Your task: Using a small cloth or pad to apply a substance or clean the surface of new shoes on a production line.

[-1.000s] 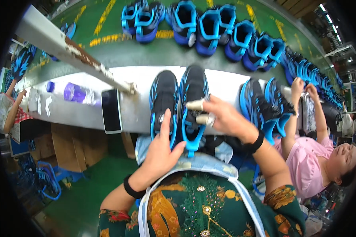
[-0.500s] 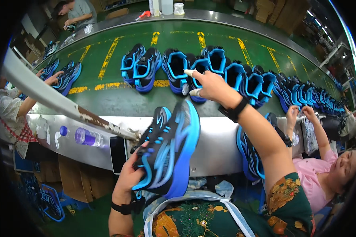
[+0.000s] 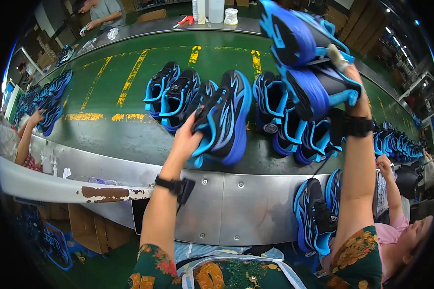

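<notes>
two shoes (image 3: pixel 222 120) gripped, right hand (image 3: pixel 345 65) mostly hidden

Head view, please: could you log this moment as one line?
left hand: sets shoe pair on green belt | right hand: lifts second pair

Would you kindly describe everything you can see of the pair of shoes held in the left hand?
The pair of shoes is black with bright blue soles, heel loops and wavy side stripes; the uppers look synthetic. The two shoes are pressed together side by side, heels toward the person and toes pointing away, tilted on the green conveyor belt. The left hand grips them at the heel end, thumb on the near shoe's collar. Another black and blue pair sits directly to their left, and more pairs lie to their right.
</notes>
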A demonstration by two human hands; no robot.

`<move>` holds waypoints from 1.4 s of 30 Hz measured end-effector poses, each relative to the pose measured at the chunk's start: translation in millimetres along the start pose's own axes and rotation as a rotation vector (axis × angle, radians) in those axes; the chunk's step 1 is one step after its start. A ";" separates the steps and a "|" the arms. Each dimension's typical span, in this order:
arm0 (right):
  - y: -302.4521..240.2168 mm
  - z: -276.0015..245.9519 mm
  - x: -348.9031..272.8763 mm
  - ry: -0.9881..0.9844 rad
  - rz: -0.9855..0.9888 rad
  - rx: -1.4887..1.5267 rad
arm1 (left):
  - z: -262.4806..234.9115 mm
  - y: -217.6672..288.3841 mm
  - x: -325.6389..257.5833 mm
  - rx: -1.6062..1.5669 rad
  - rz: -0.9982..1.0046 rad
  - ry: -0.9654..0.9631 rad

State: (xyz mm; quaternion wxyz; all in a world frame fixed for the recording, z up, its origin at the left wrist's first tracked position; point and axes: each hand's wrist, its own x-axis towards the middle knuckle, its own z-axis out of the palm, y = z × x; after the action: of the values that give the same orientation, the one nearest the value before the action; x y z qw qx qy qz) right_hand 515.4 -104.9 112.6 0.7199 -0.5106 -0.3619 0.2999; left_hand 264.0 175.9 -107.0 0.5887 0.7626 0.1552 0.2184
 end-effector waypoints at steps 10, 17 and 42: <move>-15.2 77.1 -121.5 0.053 0.097 -0.546 | -19.7 14.7 101.0 0.963 -0.138 0.262; 26.6 137.4 -192.8 -0.154 0.003 -0.947 | 38.9 83.3 -143.3 -0.099 -0.082 0.104; 104.1 200.0 -206.5 -0.973 0.277 -1.210 | 43.7 102.1 -305.2 0.463 0.056 -0.241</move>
State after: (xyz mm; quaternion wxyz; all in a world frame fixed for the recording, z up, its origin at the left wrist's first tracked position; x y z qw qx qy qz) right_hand 228.2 -135.6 12.4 0.0337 -0.6655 -0.6698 0.3277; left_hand 23.1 -37.5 -63.6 0.4064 0.9016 0.1086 0.1007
